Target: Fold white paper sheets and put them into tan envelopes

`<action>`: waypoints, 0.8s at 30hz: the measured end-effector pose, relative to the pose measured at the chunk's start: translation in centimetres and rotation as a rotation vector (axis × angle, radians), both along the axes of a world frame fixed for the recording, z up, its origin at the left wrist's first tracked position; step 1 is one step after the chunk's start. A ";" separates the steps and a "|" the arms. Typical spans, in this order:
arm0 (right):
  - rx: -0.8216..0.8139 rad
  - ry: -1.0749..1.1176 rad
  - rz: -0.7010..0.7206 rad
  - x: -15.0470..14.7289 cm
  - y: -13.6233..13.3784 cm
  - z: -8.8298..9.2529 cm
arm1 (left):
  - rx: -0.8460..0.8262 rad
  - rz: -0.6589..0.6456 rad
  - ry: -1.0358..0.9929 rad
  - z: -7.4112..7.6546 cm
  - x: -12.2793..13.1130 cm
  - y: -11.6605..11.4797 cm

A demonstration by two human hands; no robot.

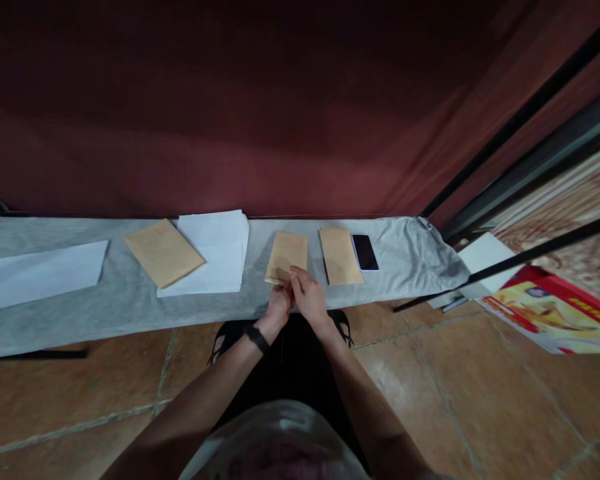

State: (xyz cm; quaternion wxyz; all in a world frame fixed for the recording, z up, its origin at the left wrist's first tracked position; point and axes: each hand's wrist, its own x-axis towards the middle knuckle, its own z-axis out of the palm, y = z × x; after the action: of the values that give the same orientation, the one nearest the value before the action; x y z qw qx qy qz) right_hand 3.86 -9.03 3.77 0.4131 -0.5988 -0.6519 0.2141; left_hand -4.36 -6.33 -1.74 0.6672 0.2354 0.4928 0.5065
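Note:
A brown paper envelope (289, 252) lies at the near middle of the narrow cloth-covered table, its lower edge at my fingers. My left hand (279, 302), with a black band on the wrist, is closed at that lower edge, the fingers partly hidden. My right hand (307, 292) pinches the envelope's lower right part, its fingertips touching the left hand. Just right of it lies another brown envelope (341, 257), beside a dark-screened phone (365, 253). To the left, a stack of white paper (220, 250) is partly covered by a larger pile of brown envelopes (164, 253).
White sheets (45, 272) lie at the table's left on the grey cloth (130, 310). A dark red curtain (280, 153) hangs behind. Black poles cross at the right, near a red and yellow box (555, 312) over the tiled floor (405, 387).

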 end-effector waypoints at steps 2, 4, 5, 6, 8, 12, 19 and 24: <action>-0.032 -0.049 0.001 0.4 -0.2 -1.9 | -0.051 -0.014 0.009 -0.5 0.1 -0.5; -0.039 -0.116 0.026 0.9 -0.6 -3.7 | -0.081 -0.051 0.041 -0.7 -0.1 -0.8; -0.039 -0.153 0.042 1.2 -0.8 -4.5 | -0.088 -0.077 0.052 -0.7 -0.4 -1.0; -0.035 -0.195 0.047 1.4 -1.1 -5.2 | -0.091 -0.111 0.065 -0.6 -0.7 -1.1; -0.027 -0.295 0.069 1.9 -1.7 -6.3 | -0.081 -0.191 0.101 -0.4 -1.4 -1.6; -0.009 -0.430 0.092 2.5 -2.4 -7.5 | 0.024 -0.314 0.247 0.2 -2.8 -2.9; 0.083 -0.538 0.072 2.2 -2.6 -8.3 | 0.657 -0.421 0.876 0.8 -4.1 0.3; 0.082 -0.574 0.038 1.8 -2.6 -8.4 | 0.952 -0.698 1.489 -0.6 -3.8 6.0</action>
State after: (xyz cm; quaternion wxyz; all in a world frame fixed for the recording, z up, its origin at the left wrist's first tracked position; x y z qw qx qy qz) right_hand 5.63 -11.68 -4.67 0.2314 -0.6054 -0.7614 0.0171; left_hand -8.13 -0.37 -2.34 0.1294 0.8789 0.4353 0.1461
